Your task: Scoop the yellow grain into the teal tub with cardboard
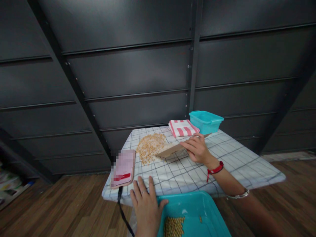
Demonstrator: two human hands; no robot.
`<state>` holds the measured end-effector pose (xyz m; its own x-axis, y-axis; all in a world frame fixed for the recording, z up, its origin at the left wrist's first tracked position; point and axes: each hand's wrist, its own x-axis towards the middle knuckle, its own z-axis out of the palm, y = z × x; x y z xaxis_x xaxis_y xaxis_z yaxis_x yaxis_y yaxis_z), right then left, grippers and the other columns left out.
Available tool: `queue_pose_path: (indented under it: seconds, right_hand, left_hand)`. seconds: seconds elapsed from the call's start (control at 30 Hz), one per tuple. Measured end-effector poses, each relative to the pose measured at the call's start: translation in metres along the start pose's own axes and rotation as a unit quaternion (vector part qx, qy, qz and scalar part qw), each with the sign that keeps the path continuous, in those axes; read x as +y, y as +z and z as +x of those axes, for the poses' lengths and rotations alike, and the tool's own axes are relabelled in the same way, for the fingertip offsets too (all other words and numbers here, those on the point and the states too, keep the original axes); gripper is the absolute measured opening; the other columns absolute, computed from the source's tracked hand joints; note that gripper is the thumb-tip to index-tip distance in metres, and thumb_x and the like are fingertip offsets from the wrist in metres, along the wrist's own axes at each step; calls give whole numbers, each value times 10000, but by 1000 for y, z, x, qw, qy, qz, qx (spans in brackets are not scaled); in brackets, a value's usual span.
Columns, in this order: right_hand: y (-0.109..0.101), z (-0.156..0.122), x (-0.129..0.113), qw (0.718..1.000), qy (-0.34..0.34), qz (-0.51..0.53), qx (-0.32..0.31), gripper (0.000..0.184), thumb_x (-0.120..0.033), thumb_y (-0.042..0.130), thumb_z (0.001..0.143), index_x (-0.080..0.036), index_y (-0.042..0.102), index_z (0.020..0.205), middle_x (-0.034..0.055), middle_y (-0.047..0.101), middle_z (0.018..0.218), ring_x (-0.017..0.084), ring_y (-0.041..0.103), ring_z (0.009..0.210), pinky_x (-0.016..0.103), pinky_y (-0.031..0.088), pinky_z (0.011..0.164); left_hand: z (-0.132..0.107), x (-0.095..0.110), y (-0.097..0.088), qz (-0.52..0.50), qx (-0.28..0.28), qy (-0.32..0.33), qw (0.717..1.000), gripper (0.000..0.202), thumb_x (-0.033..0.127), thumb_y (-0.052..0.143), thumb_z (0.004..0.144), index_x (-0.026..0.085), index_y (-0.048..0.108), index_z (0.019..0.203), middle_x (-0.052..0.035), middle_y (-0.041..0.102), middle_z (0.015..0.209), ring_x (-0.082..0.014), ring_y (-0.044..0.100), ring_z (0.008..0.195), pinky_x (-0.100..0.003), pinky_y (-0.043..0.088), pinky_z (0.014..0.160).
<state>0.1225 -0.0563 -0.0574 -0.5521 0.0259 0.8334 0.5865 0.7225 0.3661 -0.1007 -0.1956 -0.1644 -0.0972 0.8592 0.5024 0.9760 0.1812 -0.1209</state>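
My right hand (pixel 197 148) is closed on a piece of brown cardboard (pixel 170 151) whose edge rests against a pile of yellow beans (pixel 151 146) on the checked tablecloth (pixel 222 164). My left hand (pixel 147 207) grips the near left rim of a teal tub (pixel 197 205) held below the table's front edge; its fingers lie spread over the cloth's edge. Some beans (pixel 174 226) lie in the tub's bottom.
A second teal tub (pixel 206 121) and a folded red-and-white striped cloth (pixel 183 127) stand at the table's far side. A pink phone (pixel 123 168) with a black cable (pixel 123 210) lies at the near left corner. Dark metal wall panels rise behind; wooden floor surrounds.
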Motion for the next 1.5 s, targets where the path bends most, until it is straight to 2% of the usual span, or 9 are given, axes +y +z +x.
queue_pose_path:
  seconds: [0.47,0.73,0.93,1.13,1.33,1.5]
  right_hand:
    - [-2,0,0,1000,-2,-8,-9,342,-66,452,737,-200,616,1006,7,629,723,182,475,726,412,312,832]
    - [-2,0,0,1000,-3,-5,3,324,-72,458,751,-192,609,1012,15,623,714,186,472,720,418,313,830]
    - [-4,1,-2,1000,-8,3,4,313,-67,446,753,-186,604,996,15,620,711,186,472,727,413,322,837]
    - [-5,1,-1,1000,-9,6,2,304,-74,450,768,-186,597,1008,17,625,724,184,472,724,418,326,840]
    - [-2,0,-2,1000,-9,2,-17,361,-63,444,739,-211,609,1024,15,612,737,188,468,740,420,326,829]
    - [-7,0,-3,1000,-13,13,-24,381,-62,452,719,-217,613,1027,13,604,726,190,462,729,428,336,821]
  left_hand:
    - [0,-2,8,9,31,18,999,738,488,689,679,102,511,1283,-298,481,1331,-453,440,1223,-618,330,976]
    - [-2,-3,13,8,0,14,1000,754,511,650,706,124,462,1325,-286,449,1368,-448,404,1256,-625,288,1003]
    - [-2,-4,15,3,32,20,999,740,497,670,694,98,497,1294,-299,467,1341,-462,419,1234,-621,310,984]
    - [-2,-5,17,-10,36,21,999,740,491,675,692,106,494,1298,-298,455,1348,-467,409,1239,-632,296,988]
    - [-1,-6,16,-1,25,20,999,751,516,670,686,115,497,1296,-288,460,1353,-457,409,1242,-625,301,990]
    - [-1,-6,15,-2,27,20,999,750,520,664,689,118,496,1299,-280,468,1349,-453,406,1244,-613,312,987]
